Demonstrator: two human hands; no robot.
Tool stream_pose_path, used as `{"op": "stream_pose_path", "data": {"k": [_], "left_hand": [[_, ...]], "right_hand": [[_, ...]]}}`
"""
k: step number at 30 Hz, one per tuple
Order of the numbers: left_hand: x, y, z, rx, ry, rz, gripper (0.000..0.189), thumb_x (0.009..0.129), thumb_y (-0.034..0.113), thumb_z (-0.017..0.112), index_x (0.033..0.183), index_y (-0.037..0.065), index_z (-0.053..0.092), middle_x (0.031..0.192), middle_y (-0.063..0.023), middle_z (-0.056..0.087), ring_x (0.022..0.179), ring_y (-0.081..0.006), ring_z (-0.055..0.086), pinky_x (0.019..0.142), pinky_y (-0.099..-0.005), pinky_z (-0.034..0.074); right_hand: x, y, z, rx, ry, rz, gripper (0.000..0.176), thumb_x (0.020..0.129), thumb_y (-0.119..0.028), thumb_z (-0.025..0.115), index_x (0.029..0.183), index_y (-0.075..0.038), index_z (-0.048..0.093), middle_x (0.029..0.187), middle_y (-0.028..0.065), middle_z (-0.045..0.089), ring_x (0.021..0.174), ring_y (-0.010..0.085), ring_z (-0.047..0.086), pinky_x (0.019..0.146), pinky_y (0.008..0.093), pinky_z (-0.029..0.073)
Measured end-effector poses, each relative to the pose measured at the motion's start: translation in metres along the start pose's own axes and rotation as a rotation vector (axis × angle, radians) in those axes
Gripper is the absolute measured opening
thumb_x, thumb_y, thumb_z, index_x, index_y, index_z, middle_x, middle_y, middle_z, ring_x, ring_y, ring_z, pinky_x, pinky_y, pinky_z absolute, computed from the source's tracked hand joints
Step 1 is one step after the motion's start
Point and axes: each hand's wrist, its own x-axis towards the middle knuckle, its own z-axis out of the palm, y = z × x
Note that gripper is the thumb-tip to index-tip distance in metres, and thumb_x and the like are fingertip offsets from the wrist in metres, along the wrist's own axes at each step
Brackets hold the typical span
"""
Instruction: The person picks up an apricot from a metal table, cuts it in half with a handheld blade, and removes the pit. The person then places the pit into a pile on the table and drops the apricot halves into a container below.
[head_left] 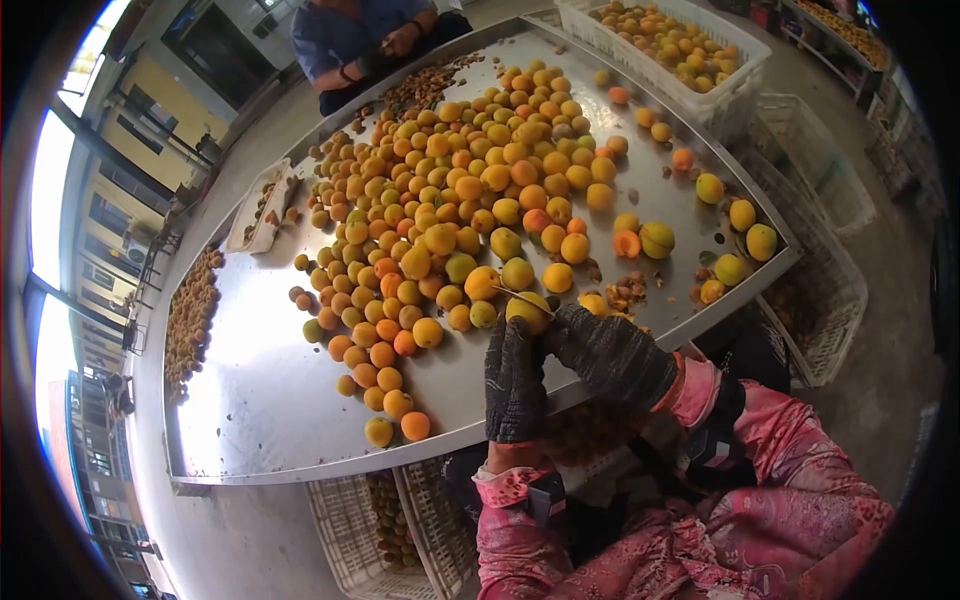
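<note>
In the head view, my left hand [515,390], in a dark knit glove, is closed around a yellow-green apricot [531,316] at the table's near edge. My right hand [614,354], gloved too, is closed beside it. From the right fingers a thin knife [516,296] lies across the top of the fruit; its handle is hidden in the glove. A large heap of apricots [440,200] spreads over the metal table [260,400] just beyond my hands. Near my right hand lie a split orange apricot half [626,243] and a small pile of brownish pits or scraps [625,290].
A white crate of apricots [700,95] stands at the far right edge. More crates [835,330] sit below on the right, others [345,545] under the near edge. Brown pits [192,320] line the left side by a white tray [262,205]. Another person [350,45] is across the table.
</note>
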Motion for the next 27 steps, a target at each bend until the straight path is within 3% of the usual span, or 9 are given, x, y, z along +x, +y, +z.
{"op": "stream_pose_path", "data": {"k": [5, 6, 8, 12, 14, 18, 21, 23, 27], "left_hand": [[-0.004, 0.0, 0.008, -0.018, 0.037, 0.123, 0.035, 0.093, 0.03, 0.044, 0.111, 0.0, 0.051, 0.094, -0.0045, 0.056, 0.079, -0.0087, 0.05, 0.067, -0.0215, 0.041], [-0.005, 0.0, 0.01, -0.019, 0.047, 0.153, 0.034, 0.093, 0.028, 0.045, 0.112, 0.0, 0.051, 0.095, -0.0043, 0.056, 0.08, -0.0086, 0.049, 0.067, -0.0214, 0.041], [-0.005, -0.005, 0.018, -0.016, 0.089, 0.242, 0.031, 0.094, 0.026, 0.045, 0.111, 0.001, 0.052, 0.093, -0.0032, 0.055, 0.08, -0.0095, 0.049, 0.068, -0.0234, 0.041], [0.005, -0.023, 0.009, -0.077, 0.067, 0.209, 0.038, 0.095, 0.035, 0.039, 0.104, 0.002, 0.055, 0.092, -0.0049, 0.059, 0.078, -0.0087, 0.053, 0.064, -0.0207, 0.041], [0.007, -0.022, -0.008, 0.3, 0.017, 0.241, 0.038, 0.094, 0.034, 0.041, 0.109, 0.002, 0.052, 0.094, -0.0059, 0.059, 0.08, -0.0094, 0.055, 0.063, -0.0211, 0.042], [-0.001, 0.004, 0.006, 0.06, 0.018, 0.247, 0.037, 0.093, 0.033, 0.043, 0.11, 0.001, 0.053, 0.094, -0.0055, 0.059, 0.082, -0.0095, 0.055, 0.065, -0.0222, 0.044], [-0.002, -0.007, 0.014, -0.156, 0.087, 0.178, 0.036, 0.092, 0.029, 0.046, 0.112, 0.0, 0.052, 0.089, -0.003, 0.058, 0.076, -0.0096, 0.051, 0.065, -0.0228, 0.041], [-0.004, -0.003, 0.015, -0.159, 0.061, 0.16, 0.037, 0.093, 0.031, 0.045, 0.11, 0.0, 0.053, 0.092, -0.0039, 0.058, 0.08, -0.0101, 0.053, 0.067, -0.0227, 0.043], [0.0, -0.007, 0.009, -0.098, -0.021, 0.159, 0.039, 0.094, 0.035, 0.042, 0.108, 0.0, 0.054, 0.095, -0.0047, 0.058, 0.085, -0.0106, 0.054, 0.071, -0.0226, 0.044]], "right_hand": [[0.005, 0.003, -0.01, -0.373, 0.094, -0.297, 0.033, 0.082, -0.011, 0.051, 0.114, -0.003, 0.055, 0.11, 0.0212, 0.054, 0.089, 0.0302, 0.058, 0.069, 0.0371, 0.049], [0.004, 0.001, -0.005, -0.37, 0.096, -0.295, 0.033, 0.082, -0.011, 0.051, 0.114, -0.003, 0.055, 0.11, 0.0212, 0.054, 0.089, 0.0302, 0.058, 0.069, 0.0371, 0.049], [0.002, -0.007, 0.007, -0.147, 0.055, -0.042, 0.032, 0.082, -0.011, 0.051, 0.113, -0.003, 0.056, 0.108, 0.02, 0.055, 0.087, 0.0282, 0.059, 0.068, 0.0356, 0.049], [0.0, -0.011, -0.002, -0.22, 0.056, -0.045, 0.035, 0.082, -0.011, 0.048, 0.115, 0.0, 0.053, 0.111, 0.0232, 0.05, 0.087, 0.0328, 0.057, 0.07, 0.0395, 0.049], [0.001, -0.003, -0.006, -0.193, -0.006, -0.085, 0.036, 0.081, -0.01, 0.048, 0.116, 0.0, 0.052, 0.11, 0.0242, 0.05, 0.087, 0.0324, 0.057, 0.07, 0.0392, 0.049], [0.0, 0.009, -0.003, -0.191, 0.071, -0.247, 0.036, 0.08, -0.009, 0.049, 0.115, 0.0, 0.052, 0.112, 0.0235, 0.05, 0.089, 0.0312, 0.057, 0.069, 0.0386, 0.049], [0.002, -0.007, -0.001, -0.359, 0.068, -0.158, 0.036, 0.081, -0.011, 0.053, 0.116, -0.003, 0.054, 0.108, 0.0211, 0.054, 0.089, 0.0298, 0.059, 0.07, 0.0378, 0.05], [0.0, -0.012, 0.006, 0.151, -0.12, 0.248, 0.035, 0.08, -0.011, 0.054, 0.114, -0.002, 0.054, 0.11, 0.0227, 0.053, 0.091, 0.0323, 0.058, 0.071, 0.039, 0.05], [-0.004, -0.006, 0.016, 0.134, 0.013, 0.209, 0.043, 0.086, -0.019, 0.052, 0.121, 0.006, 0.042, 0.089, 0.0227, 0.058, 0.07, 0.0352, 0.059, 0.059, 0.0421, 0.047]]}}
